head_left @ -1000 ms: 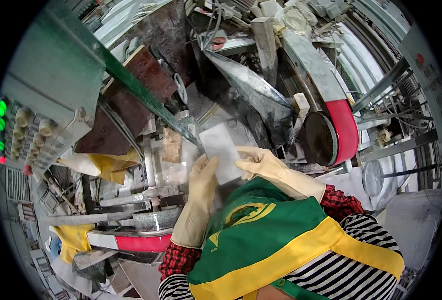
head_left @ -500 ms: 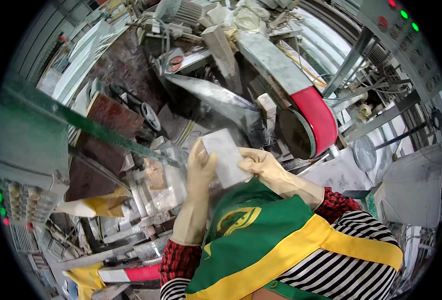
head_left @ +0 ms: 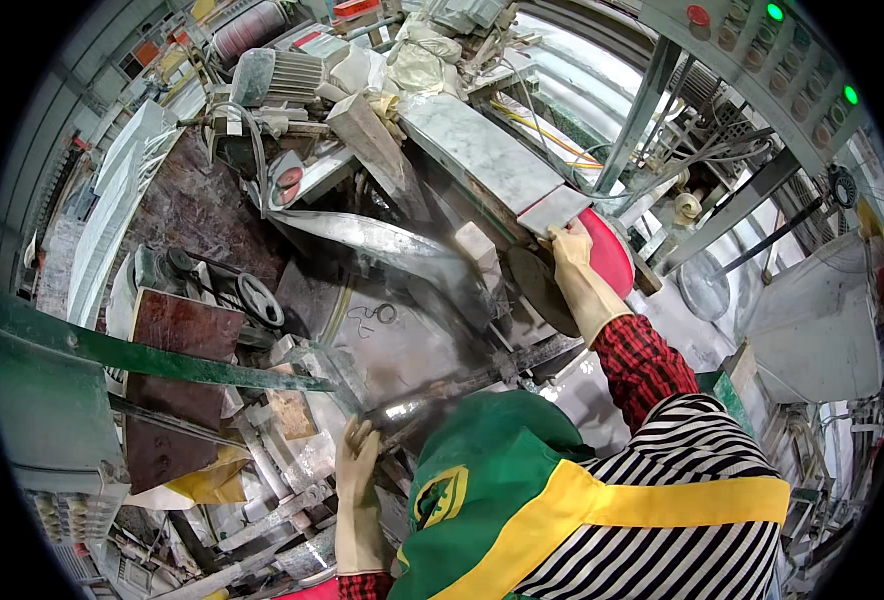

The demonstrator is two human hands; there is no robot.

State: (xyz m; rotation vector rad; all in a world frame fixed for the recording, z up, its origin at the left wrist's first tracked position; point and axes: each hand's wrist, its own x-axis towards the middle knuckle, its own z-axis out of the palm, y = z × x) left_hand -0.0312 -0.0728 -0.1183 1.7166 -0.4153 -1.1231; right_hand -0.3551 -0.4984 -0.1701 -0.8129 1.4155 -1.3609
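Note:
My right hand (head_left: 574,262), in a cream rubber glove, is closed on the near edge of a thin white rectangular tile (head_left: 554,210). The tile lies at the end of a long pale marble-look surface (head_left: 482,150), over part of the rounded red end piece (head_left: 610,255). My left hand (head_left: 359,458), gloved alike, is empty, its fingers loosely bent and apart. It hovers low, close to the tip of a green metal bar (head_left: 212,367).
A wet, pale work surface (head_left: 392,345) lies between my hands. A block (head_left: 478,250) and a dark round disc (head_left: 542,288) stand near the red end piece. Control panels with buttons (head_left: 762,70) rise at the upper right and lower left (head_left: 67,510).
Both hands held the white tile in front of me. My left hand has let go and dropped lower left; my right has carried the tile up and right onto the marble-look surface.

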